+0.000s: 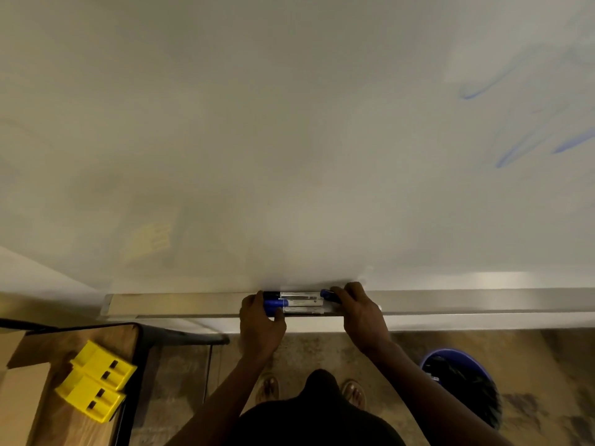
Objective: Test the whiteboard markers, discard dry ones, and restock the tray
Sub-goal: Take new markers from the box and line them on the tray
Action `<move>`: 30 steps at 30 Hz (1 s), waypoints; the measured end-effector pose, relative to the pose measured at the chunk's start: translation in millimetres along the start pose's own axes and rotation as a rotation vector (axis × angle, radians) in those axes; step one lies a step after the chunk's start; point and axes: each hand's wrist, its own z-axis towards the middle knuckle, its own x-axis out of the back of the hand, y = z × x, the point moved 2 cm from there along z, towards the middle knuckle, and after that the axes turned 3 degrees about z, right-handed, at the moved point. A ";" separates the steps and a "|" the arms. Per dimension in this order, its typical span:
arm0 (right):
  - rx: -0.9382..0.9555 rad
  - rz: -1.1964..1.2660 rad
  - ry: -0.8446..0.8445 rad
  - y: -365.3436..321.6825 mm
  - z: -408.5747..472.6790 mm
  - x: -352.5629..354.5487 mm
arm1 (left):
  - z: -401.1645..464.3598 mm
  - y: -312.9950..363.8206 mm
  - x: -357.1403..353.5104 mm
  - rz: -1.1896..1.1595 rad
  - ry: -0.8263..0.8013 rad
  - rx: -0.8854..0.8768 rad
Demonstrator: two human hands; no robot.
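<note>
Three whiteboard markers with white barrels lie side by side in the metal tray under the whiteboard. Two have blue caps and one a black cap. My left hand cups the left cap ends of the markers. My right hand presses against their right ends, fingers on a blue cap. Blue test strokes mark the board at the upper right.
A wooden table stands at the lower left with two yellow holders and a cardboard box on it. A blue bin lined with a black bag sits on the floor at the right. My feet stand below the tray.
</note>
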 end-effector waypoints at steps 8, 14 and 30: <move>0.027 -0.122 -0.109 26.3 -8.1 0.5 | -12.8 9.5 -7.2 -0.030 0.008 -0.039; 0.086 -0.090 -0.102 24.3 -3.2 -1.1 | -5.4 0.5 -8.6 0.009 -0.011 -0.018; 0.129 -0.186 0.146 13.6 0.2 5.8 | -7.6 -0.6 -7.5 0.013 -0.049 -0.045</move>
